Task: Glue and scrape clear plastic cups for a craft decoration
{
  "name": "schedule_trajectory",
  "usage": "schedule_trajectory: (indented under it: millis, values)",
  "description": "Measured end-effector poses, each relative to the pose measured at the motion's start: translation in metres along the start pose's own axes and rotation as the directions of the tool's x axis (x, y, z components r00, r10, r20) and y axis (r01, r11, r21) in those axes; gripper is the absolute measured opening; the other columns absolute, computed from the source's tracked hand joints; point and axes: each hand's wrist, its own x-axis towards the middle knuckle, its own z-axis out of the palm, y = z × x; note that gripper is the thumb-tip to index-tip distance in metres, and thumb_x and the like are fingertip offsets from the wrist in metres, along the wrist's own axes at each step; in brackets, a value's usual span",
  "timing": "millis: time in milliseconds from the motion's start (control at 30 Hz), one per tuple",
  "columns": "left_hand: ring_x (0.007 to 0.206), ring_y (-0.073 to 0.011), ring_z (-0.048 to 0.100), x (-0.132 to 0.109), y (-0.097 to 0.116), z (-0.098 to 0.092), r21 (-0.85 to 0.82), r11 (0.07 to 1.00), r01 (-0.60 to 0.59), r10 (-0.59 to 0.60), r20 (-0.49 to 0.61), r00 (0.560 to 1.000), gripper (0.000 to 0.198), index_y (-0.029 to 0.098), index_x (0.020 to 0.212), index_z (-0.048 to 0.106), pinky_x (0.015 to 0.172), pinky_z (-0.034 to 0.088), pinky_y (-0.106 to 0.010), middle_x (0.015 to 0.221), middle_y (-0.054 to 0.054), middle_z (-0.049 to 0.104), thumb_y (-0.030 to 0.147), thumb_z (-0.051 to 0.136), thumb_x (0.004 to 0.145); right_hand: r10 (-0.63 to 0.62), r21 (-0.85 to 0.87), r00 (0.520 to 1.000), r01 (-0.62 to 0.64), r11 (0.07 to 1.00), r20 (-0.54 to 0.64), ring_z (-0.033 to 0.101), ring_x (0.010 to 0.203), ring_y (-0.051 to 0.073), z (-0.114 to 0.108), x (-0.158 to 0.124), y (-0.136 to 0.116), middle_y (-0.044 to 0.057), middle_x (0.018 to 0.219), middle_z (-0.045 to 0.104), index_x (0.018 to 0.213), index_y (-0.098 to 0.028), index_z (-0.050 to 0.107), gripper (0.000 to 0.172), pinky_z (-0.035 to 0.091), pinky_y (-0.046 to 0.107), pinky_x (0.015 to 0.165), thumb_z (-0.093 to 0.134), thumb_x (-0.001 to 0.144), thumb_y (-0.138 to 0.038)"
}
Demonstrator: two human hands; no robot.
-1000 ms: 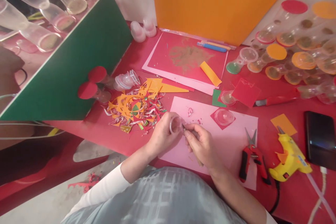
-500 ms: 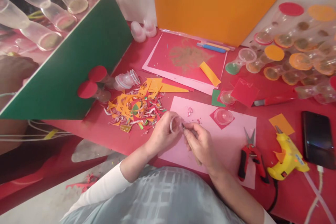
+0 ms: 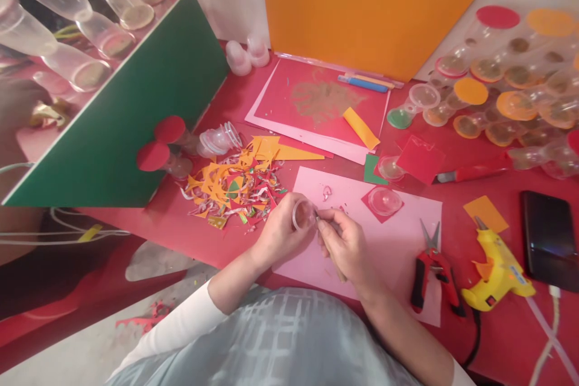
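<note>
A clear plastic cup (image 3: 304, 215) is tilted in my left hand (image 3: 283, 226), whose fingers wrap round it. My right hand (image 3: 346, 241) pinches a small thin tool (image 3: 338, 268) with a dark tip, held against the cup's right side. Most of the tool is hidden by the fingers. Both hands are over a pink sheet (image 3: 389, 253). Small red scraps (image 3: 326, 193) lie on the sheet just beyond them. To the right of these, a clear cup (image 3: 384, 201) rests on a red paper square.
Paper scraps (image 3: 235, 184) are heaped at the left. Red-handled snips (image 3: 434, 271), a yellow glue gun (image 3: 497, 271) and a black phone (image 3: 549, 238) lie at the right. Clear cup pieces (image 3: 493, 96) stand behind. A green board (image 3: 136, 114) leans at the left.
The cup has turned slightly in my left hand, so its opening shows more. My right hand has barely moved. Beyond the green board, another person's hand has shifted and a shiny gold item now shows.
</note>
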Motion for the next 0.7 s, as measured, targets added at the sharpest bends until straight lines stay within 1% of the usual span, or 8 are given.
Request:
schedule_trajectory:
  millis: [100,200,400,700]
  values:
    - [0.075,-0.0146,0.067,-0.0001,-0.0013,0.0005,-0.030,0.998,0.056,-0.057,-0.038,0.998,0.020,0.022,0.096,0.052,0.069,0.052,-0.026,0.089,-0.002,0.068,0.020,0.063,0.078,0.002,0.027,1.000,-0.003,1.000,0.029,0.053,0.038,0.011,-0.0020,-0.0015,-0.0013,-0.007,0.051,0.057,0.087,-0.021,0.065,0.022,0.042,0.022,0.040,0.061,0.083,-0.042]
    - [0.073,-0.0138,0.066,0.0000,-0.0018,0.0005,-0.027,0.996,0.080,-0.082,-0.066,0.994,0.021,0.022,0.094,0.053,0.067,0.052,-0.024,0.085,0.000,0.067,0.018,0.065,0.077,0.015,0.043,0.998,-0.017,0.999,0.056,0.053,0.037,0.010,-0.0041,-0.0033,-0.0025,-0.007,0.052,0.057,0.087,-0.021,0.064,0.021,0.042,0.021,0.039,0.062,0.082,-0.041]
    - [0.073,-0.0134,0.065,0.0001,-0.0017,-0.0004,-0.018,0.999,0.042,-0.043,-0.069,0.997,0.020,0.022,0.092,0.054,0.069,0.052,-0.024,0.084,0.001,0.067,0.015,0.064,0.076,0.031,0.025,0.996,-0.033,0.999,0.080,0.052,0.036,0.010,-0.0052,-0.0032,-0.0035,-0.006,0.050,0.057,0.084,-0.021,0.065,0.019,0.041,0.020,0.038,0.062,0.080,-0.040]
    - [0.071,-0.0131,0.063,0.0005,-0.0042,-0.0014,-0.041,0.999,0.029,-0.029,-0.021,0.999,0.017,0.023,0.092,0.054,0.068,0.050,-0.025,0.084,0.000,0.066,0.017,0.062,0.077,0.044,0.007,0.997,-0.044,0.999,0.059,0.052,0.036,0.011,-0.0037,-0.0023,-0.0021,-0.007,0.049,0.056,0.083,-0.021,0.064,0.021,0.041,0.020,0.038,0.060,0.080,-0.042]
